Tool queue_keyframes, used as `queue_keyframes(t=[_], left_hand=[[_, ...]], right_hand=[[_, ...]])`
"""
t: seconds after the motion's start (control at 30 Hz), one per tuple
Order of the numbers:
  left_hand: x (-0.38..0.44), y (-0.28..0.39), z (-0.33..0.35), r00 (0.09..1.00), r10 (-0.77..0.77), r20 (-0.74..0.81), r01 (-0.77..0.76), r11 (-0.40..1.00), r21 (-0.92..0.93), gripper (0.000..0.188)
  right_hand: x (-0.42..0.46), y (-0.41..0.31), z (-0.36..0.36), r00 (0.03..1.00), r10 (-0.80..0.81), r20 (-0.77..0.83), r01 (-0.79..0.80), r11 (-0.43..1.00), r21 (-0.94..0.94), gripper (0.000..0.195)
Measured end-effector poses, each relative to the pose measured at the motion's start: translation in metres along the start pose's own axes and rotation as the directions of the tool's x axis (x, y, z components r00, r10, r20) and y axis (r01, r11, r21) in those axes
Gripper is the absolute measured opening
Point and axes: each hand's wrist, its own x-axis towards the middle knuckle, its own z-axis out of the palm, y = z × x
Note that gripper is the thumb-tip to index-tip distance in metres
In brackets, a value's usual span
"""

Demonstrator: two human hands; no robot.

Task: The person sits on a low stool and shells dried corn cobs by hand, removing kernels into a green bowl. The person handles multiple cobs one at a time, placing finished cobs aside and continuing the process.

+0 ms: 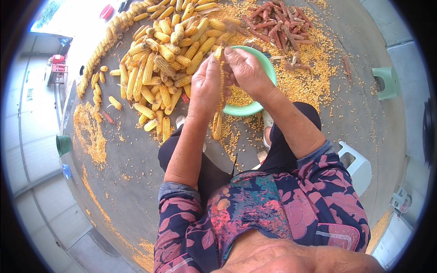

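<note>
My left hand (pixel 206 85) is closed around an ear of yellow corn (pixel 221 87), which points away from me. From the other side my right hand (pixel 251 73) grips the same ear, its thumb near the far tip. Rows of kernels still cover the part that shows; my fingers hide the rest. Just below and to the right of the ear is a light green plastic basin (pixel 271 70), partly covered by my right hand and forearm. Loose corn kernels (pixel 239 98) lie inside it. Another ear of corn (pixel 216 125) rests on the floor between my feet.
A large heap of corn ears (pixel 164 61) lies ahead to the left. Reddish shelled cobs (pixel 281 27) are piled beyond the basin, among scattered kernels (pixel 307 82). A green stool (pixel 385 82) and a white stool (pixel 358 169) stand on the right.
</note>
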Motion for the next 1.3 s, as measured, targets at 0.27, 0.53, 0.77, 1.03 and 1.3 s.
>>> queue_keyframes(t=[0.27, 0.53, 0.77, 1.03, 1.3], left_hand=[[0.009, -0.005, -0.01, 0.989, 0.013, -0.148, -0.033, 0.99, -0.134, 0.038], [0.015, -0.023, -0.005, 0.994, 0.05, -0.098, -0.071, 0.972, -0.222, 0.036], [0.007, -0.025, 0.005, 0.993, 0.015, -0.113, -0.033, 0.986, -0.165, 0.038], [0.014, -0.012, -0.008, 0.995, 0.022, -0.095, -0.052, 0.945, -0.322, 0.044], [0.016, -0.021, -0.002, 0.988, 0.118, -0.103, -0.142, 0.951, -0.274, 0.043]], right_hand=[[0.0, 0.007, 0.007, 0.998, 0.013, -0.063, -0.017, 0.998, -0.053, 0.053], [0.005, 0.028, 0.018, 0.989, -0.142, -0.026, 0.137, 0.981, -0.14, 0.064], [0.005, 0.043, 0.019, 0.976, -0.186, -0.115, 0.17, 0.976, -0.132, 0.049], [-0.003, 0.014, 0.026, 1.0, -0.01, 0.01, 0.009, 0.998, 0.059, 0.042], [-0.001, 0.028, 0.022, 0.995, -0.084, 0.049, 0.086, 0.996, -0.038, 0.044]])
